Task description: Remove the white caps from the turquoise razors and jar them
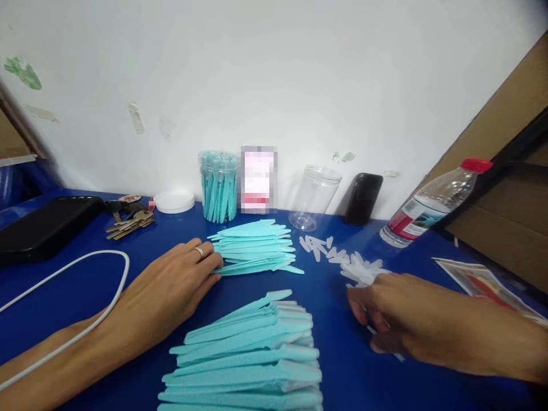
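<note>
Teal eyebrow razors lie in two piles, a far pile (257, 242) and a larger near pile (248, 354), their whitish blade ends pointing right. My left hand (184, 274), with a ring on one finger, is at the handle ends of the far pile. Its fingers and thumb are closed on a razor handle at the pile's near side. Translucent blade caps (362, 268) lie scattered to the right. My right hand (398, 319) is over their near edge, slightly blurred, its bent fingers and thumb apart. Nothing is visibly held there, though its fingertips are partly hidden.
Along the wall stand a clear jar full of razors (219, 188), a lit screen (258, 180), a clear jar (314, 200) and a phone (363, 198). A water bottle (432, 205) leans at right. White lid (174, 201), keys (132, 222), black device (51, 225) and white cable (126, 268) are left.
</note>
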`<action>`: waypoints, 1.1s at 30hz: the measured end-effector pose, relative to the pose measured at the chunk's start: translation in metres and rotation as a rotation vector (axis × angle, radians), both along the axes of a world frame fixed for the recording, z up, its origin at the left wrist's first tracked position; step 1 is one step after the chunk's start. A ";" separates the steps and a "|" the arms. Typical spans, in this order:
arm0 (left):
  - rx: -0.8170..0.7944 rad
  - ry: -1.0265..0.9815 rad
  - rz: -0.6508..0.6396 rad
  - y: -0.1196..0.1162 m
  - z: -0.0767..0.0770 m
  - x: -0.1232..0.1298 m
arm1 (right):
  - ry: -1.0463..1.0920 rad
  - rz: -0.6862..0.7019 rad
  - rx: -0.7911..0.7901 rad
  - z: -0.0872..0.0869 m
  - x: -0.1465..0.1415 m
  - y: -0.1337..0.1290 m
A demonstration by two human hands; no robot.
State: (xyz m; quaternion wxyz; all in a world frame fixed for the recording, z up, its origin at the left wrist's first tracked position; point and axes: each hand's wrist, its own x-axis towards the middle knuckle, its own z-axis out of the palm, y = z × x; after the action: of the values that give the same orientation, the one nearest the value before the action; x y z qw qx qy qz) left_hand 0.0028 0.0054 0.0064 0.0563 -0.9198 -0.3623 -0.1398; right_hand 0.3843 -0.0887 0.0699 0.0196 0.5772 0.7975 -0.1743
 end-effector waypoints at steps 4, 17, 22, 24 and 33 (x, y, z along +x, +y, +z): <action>-0.001 -0.023 0.001 0.000 -0.001 -0.001 | -0.016 0.044 -0.117 -0.004 -0.005 0.001; -0.199 -0.356 0.115 -0.007 0.007 0.004 | 0.538 -0.183 0.251 -0.017 -0.042 0.032; -0.265 -0.477 0.061 -0.020 0.018 0.010 | 1.067 -0.319 0.072 -0.011 -0.055 0.030; -0.268 -0.480 0.056 -0.024 0.023 0.012 | 1.195 -0.353 0.028 -0.010 -0.056 0.030; -0.186 -0.516 0.037 -0.028 0.020 0.013 | 1.329 -0.478 -0.096 -0.017 -0.059 0.032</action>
State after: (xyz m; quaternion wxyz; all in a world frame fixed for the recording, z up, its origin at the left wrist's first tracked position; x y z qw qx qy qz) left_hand 0.0154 -0.0222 0.0268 -0.1201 -0.8483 -0.3925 -0.3347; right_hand 0.3248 -0.0569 0.0529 -0.4849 0.5062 0.4836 -0.5241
